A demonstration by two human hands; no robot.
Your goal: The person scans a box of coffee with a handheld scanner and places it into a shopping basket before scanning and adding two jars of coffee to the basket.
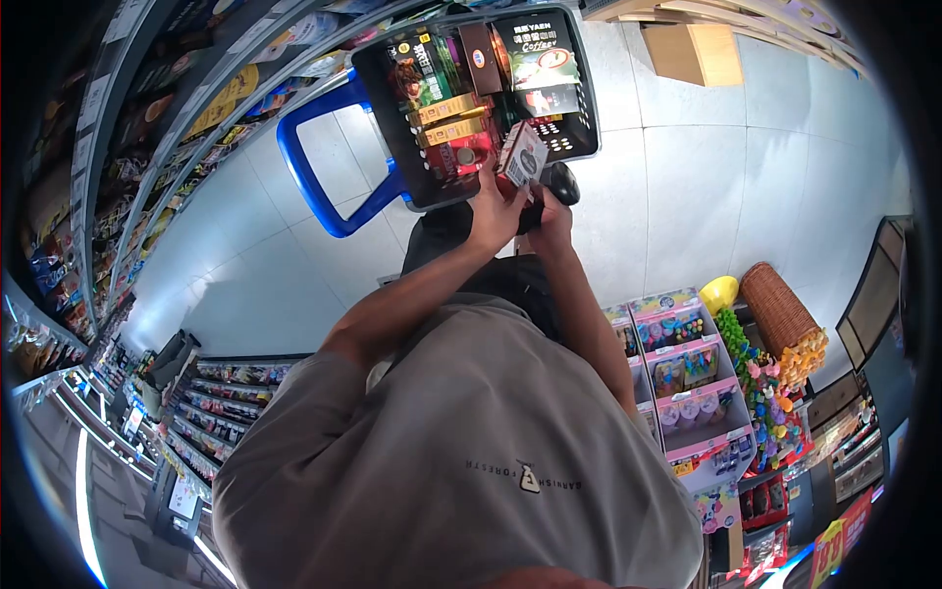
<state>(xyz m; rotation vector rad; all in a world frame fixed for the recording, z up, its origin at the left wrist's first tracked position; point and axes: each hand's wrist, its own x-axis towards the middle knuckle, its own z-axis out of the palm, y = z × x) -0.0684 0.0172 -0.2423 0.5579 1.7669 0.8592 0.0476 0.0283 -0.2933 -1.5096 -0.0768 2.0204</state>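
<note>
A small white and red box (pixel 525 157) is tilted over the near edge of a black shopping basket (pixel 417 191). My left hand (pixel 496 211) grips its left side, fingers at the edge. My right hand (pixel 551 221) is closed at the box's lower corner, beside a dark rounded object (pixel 561 183) whose kind I cannot tell. In the basket are a coffee box (pixel 540 59), a brown box (pixel 479 59), yellow boxes (pixel 451 120), a red package (pixel 456 157) and a dark green pack (pixel 417 74). The basket's blue handle (pixel 329 221) hangs out to the left.
Shelves of packaged goods (pixel 211 108) run along the left. A cardboard box (pixel 692 54) sits on the tiled floor (pixel 608 226) at the upper right. Right of my body stand a pink display rack (pixel 706 432), a wicker basket (pixel 780 309) and colourful toys (pixel 760 393).
</note>
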